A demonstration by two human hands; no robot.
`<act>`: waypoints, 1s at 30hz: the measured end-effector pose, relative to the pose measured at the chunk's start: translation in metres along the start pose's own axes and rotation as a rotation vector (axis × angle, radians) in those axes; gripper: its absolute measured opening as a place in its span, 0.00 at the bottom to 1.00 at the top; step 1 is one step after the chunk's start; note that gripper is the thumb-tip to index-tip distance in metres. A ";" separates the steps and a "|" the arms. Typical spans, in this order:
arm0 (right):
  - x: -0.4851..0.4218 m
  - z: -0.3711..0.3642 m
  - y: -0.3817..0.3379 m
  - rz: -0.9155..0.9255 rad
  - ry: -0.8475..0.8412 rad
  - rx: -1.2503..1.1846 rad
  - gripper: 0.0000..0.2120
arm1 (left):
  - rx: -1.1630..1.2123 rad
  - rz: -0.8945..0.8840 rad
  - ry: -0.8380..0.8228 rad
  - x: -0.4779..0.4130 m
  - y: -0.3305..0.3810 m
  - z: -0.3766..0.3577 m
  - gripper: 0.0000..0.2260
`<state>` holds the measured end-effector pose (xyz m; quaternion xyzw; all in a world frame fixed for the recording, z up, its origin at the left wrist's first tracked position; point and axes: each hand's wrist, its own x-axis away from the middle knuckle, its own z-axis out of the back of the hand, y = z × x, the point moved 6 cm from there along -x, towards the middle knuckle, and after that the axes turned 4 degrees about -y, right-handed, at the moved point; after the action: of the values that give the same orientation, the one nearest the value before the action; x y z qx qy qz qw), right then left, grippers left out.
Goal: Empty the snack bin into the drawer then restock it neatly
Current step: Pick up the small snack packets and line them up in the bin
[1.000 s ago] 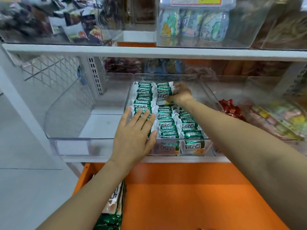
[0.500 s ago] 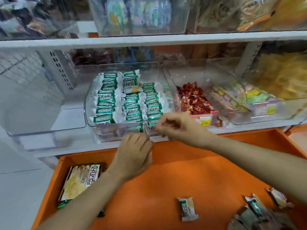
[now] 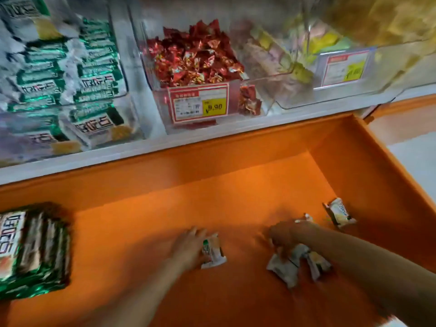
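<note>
In the lower middle of the frame the left hand lies low on the orange floor of the drawer. A single packet touches its fingertips on their right side. The packet's long axis runs roughly up and down the frame, tipped a little to the left, with its green-printed end uppermost. This hand is clearly the nearer one to it. Its fingers look fairly straight and close together against the packet's edge, but the blur hides whether the thumb has closed on it. To the right, the right hand hangs with fingers curled down onto a heap of packets, pale crumpled wrappers lying at mixed angles. I cannot tell if it pinches one. A stray packet lies apart, further up and right near the drawer's side wall. At lower left sits a stack of larger packs. Beyond the drawer's back wall, on the shelf at upper left, the clear snack bin holds rows of green-and-white packets, so I judge restocking well advanced. Beside it stands a red sweets bin with a price label.
</note>
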<state>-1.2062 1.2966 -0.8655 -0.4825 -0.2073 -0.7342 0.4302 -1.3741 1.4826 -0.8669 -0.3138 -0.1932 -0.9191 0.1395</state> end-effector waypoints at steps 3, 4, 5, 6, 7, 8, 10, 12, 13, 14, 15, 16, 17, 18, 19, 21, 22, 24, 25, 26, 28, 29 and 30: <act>-0.014 -0.007 -0.002 0.002 -0.182 0.060 0.11 | -0.028 0.011 0.074 -0.012 0.005 -0.007 0.27; -0.019 -0.006 -0.001 0.005 -0.253 0.088 0.15 | -0.031 0.013 0.085 -0.014 0.006 -0.010 0.26; -0.016 -0.010 -0.010 0.042 -0.276 0.091 0.17 | -0.005 0.013 0.082 -0.015 0.007 -0.013 0.25; -0.014 -0.010 -0.016 0.089 -0.280 0.124 0.18 | 0.045 0.015 0.074 -0.016 0.007 -0.013 0.24; -0.014 -0.004 -0.018 0.112 -0.219 0.051 0.17 | 0.124 0.022 0.069 -0.016 0.005 -0.013 0.23; -0.015 0.005 -0.020 0.143 -0.141 -0.054 0.14 | 0.225 0.032 0.077 -0.014 0.003 -0.010 0.21; -0.016 0.021 -0.027 0.191 -0.012 -0.313 0.09 | 0.470 0.049 0.121 -0.013 -0.003 0.000 0.13; -0.010 0.041 -0.037 0.230 0.070 -0.608 0.11 | 0.720 0.069 0.141 -0.008 -0.009 0.015 0.11; -0.004 0.055 -0.044 0.244 0.117 -0.726 0.12 | 0.828 0.084 0.141 -0.004 -0.012 0.023 0.11; -0.001 0.068 -0.050 0.240 0.159 -0.796 0.13 | 0.934 0.101 0.149 0.000 -0.015 0.031 0.12; 0.003 0.079 -0.056 0.239 0.191 -0.838 0.16 | 1.036 0.127 0.159 0.005 -0.020 0.039 0.13; 0.006 0.090 -0.064 0.249 0.215 -0.840 0.17 | 1.122 0.158 0.177 0.011 -0.024 0.047 0.14; 0.012 0.099 -0.073 0.266 0.237 -0.842 0.16 | 1.180 0.184 0.199 0.017 -0.028 0.055 0.14; 0.016 0.108 -0.080 0.283 0.261 -0.849 0.15 | 1.218 0.194 0.219 0.024 -0.032 0.064 0.14; 0.021 0.114 -0.085 0.293 0.280 -0.869 0.14 | 1.254 0.194 0.230 0.032 -0.036 0.072 0.12; 0.033 0.125 -0.097 0.286 0.352 -0.883 0.14 | 1.333 0.178 0.236 0.049 -0.038 0.087 0.09; 0.039 0.132 -0.104 0.269 0.420 -0.852 0.15 | 1.342 0.172 0.244 0.056 -0.039 0.094 0.09; 0.057 0.141 -0.124 0.255 0.551 -0.777 0.17 | 1.318 0.161 0.271 0.071 -0.040 0.106 0.08; 0.064 0.144 -0.135 0.263 0.599 -0.761 0.18 | 1.307 0.161 0.290 0.078 -0.040 0.111 0.07; 0.072 0.145 -0.146 0.284 0.639 -0.760 0.19 | 1.313 0.170 0.315 0.087 -0.039 0.117 0.06; 0.088 0.147 -0.164 0.370 0.663 -0.807 0.18 | 1.374 0.196 0.367 0.104 -0.042 0.126 0.06; 0.097 0.149 -0.170 0.431 0.661 -0.863 0.14 | 1.411 0.205 0.381 0.112 -0.046 0.129 0.07; 0.105 0.152 -0.176 0.492 0.657 -0.913 0.09 | 1.435 0.210 0.376 0.121 -0.049 0.132 0.08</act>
<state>-1.2890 1.4560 -0.6845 -0.4002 0.3893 -0.7383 0.3783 -1.4159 1.5681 -0.7080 -0.0001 -0.6870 -0.5875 0.4276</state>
